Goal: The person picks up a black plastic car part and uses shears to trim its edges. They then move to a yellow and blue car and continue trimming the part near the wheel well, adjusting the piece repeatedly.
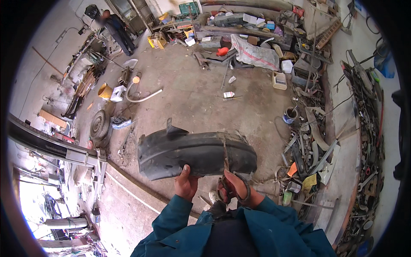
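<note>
A curved black plastic wheel arch liner is held out in front of me, above the concrete floor. My left hand grips its near edge, thumb on top and fingers underneath. Large scissors with dark loop handles are in my right hand, right at the liner's near edge. From there a narrow brownish strip runs up across the liner; whether it is blade or cut edge I cannot tell. A pointed flap sticks up at the liner's far left.
Parts and tools crowd the bench on the right. Nearer lie a paint can and scrap. Leftward are a tyre, a yellow bucket and a metal post. A person stands far left. A white sack lies at the back.
</note>
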